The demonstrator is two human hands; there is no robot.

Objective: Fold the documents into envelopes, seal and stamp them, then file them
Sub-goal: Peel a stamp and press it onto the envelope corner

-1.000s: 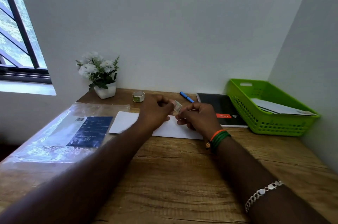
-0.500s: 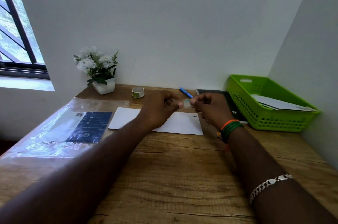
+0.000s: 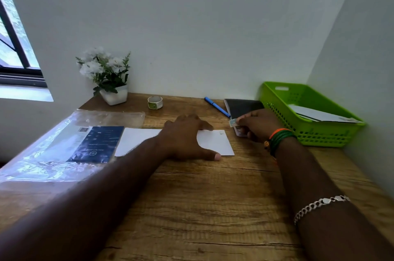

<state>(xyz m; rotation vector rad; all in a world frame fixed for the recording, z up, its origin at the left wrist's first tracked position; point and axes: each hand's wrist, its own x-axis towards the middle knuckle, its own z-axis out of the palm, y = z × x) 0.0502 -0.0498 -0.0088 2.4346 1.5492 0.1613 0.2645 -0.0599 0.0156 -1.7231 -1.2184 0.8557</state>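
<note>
A white envelope (image 3: 215, 143) lies flat in the middle of the wooden desk (image 3: 202, 207), with a tiny pale scrap near its far right corner. My left hand (image 3: 187, 137) rests palm down on the envelope, fingers spread, covering its centre. Just right of the envelope, my right hand (image 3: 258, 125) pinches a small bluish stamp (image 3: 232, 122) between thumb and fingertips, held a little above the desk. At the far right stands a green basket (image 3: 309, 139) with envelopes (image 3: 319, 114) lying in it.
A clear plastic pack with a dark blue insert (image 3: 93, 145) lies at the left. Along the back wall are a white flower pot (image 3: 114, 94), a tape roll (image 3: 155, 102), a blue pen (image 3: 216, 106) and a black notebook (image 3: 243, 106). Walls close the back and right.
My hands have parted. The left hand dropped flat onto the envelope, and the right hand carried the stamp to the right, beyond the envelope's edge.
</note>
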